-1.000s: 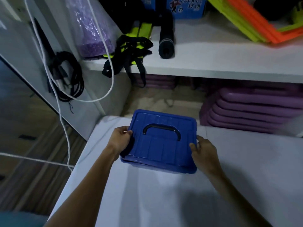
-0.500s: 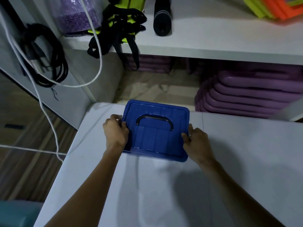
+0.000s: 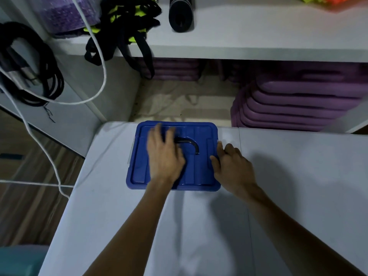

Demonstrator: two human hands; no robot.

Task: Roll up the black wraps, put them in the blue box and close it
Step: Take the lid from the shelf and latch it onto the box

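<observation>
1. The blue box [image 3: 173, 156] sits lidded on the white table [image 3: 278, 196], probably so the lid can be pressed shut.
2. The left hand [image 3: 165, 156] lies flat on the lid, fingers spread, gripping nothing, its fingertips over the black handle [image 3: 189, 143].
3. The right hand [image 3: 233, 168] rests loosely curled against the lid's edge, thumb touching it, clasping nothing.

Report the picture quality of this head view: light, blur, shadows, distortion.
Head view: dim, bluish light. The left hand is smeared by motion blur over the blue box lid, partly hiding the black handle; the right hand at the lid's right edge is sharper. Soft arm shadows fall on the white table. Wide-angle bending curves the shelf edge.
</observation>
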